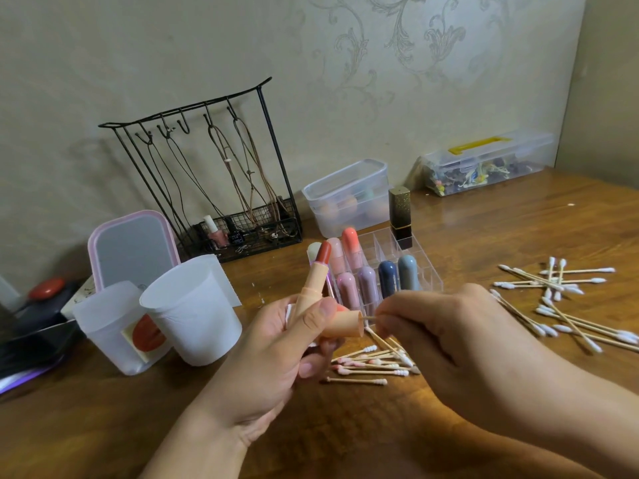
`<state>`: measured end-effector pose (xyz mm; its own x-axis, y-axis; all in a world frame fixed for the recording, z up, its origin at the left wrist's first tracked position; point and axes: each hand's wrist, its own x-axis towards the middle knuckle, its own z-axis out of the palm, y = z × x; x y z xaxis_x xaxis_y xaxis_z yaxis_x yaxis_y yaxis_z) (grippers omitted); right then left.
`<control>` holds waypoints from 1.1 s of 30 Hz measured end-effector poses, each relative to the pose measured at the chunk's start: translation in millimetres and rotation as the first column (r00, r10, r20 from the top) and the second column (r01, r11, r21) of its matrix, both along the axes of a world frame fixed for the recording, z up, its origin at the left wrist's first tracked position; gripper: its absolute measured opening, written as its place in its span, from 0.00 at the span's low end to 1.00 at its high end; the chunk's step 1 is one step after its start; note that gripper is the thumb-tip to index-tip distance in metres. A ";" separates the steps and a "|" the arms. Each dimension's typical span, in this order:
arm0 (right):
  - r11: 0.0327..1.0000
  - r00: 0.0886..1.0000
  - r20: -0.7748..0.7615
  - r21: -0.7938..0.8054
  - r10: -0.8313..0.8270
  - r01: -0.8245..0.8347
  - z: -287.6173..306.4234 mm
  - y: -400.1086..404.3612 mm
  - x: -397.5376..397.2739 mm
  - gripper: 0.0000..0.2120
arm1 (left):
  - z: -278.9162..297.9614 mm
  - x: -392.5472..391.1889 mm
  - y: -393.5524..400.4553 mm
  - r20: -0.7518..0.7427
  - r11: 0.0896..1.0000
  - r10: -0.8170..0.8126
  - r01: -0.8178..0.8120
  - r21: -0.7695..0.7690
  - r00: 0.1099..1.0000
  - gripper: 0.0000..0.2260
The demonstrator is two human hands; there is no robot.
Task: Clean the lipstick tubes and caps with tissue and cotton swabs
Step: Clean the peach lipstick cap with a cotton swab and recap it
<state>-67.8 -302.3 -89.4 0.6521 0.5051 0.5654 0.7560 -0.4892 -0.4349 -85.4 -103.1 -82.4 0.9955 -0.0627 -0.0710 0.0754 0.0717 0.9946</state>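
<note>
My left hand point(276, 354) grips an open peach lipstick tube point(315, 281) with its red bullet pointing up, together with the tube's peach cap point(342, 324), which lies sideways with its mouth facing right. A bit of white tissue point(288, 311) shows behind the fingers. My right hand point(460, 344) pinches a cotton swab point(369, 318) whose tip is inside the cap's mouth. Several capped lipsticks point(366, 274) stand in a clear organizer point(427, 267) just behind my hands. Used pink-stained swabs point(370, 366) lie on the table below the cap.
Clean cotton swabs point(567, 302) are scattered at the right. Two white plastic cups point(193, 309) stand at the left, before a pink-framed mirror point(133, 248). A black wire rack point(221, 181), a clear lidded tub point(349, 198), a black-gold lipstick point(400, 216) and a clear case point(484, 164) line the back.
</note>
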 end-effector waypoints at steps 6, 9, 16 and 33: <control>0.987 0.989 -0.124 -0.132 0.076 -0.092 4.0 -6.7 10.0 0.09 | -1.5 -1.5 -0.9 -0.027 0.999 -0.020 0.021 0.035 0.999 0.22; 0.995 0.998 -0.043 -0.087 -0.044 0.040 -4.4 -2.7 9.8 0.09 | -2.9 -0.8 -2.3 -0.041 0.999 -0.031 0.032 0.022 0.999 0.21; 0.984 0.988 -0.119 -0.135 0.098 -0.114 2.1 -5.0 9.5 0.09 | -2.1 -1.3 -3.8 -0.033 0.999 -0.025 0.026 0.045 0.999 0.21; 0.997 0.993 -0.085 -0.003 0.080 -0.081 -3.1 2.7 1.3 0.08 | -1.3 -2.3 -7.4 -0.027 1.000 -0.006 0.005 -0.026 1.000 0.15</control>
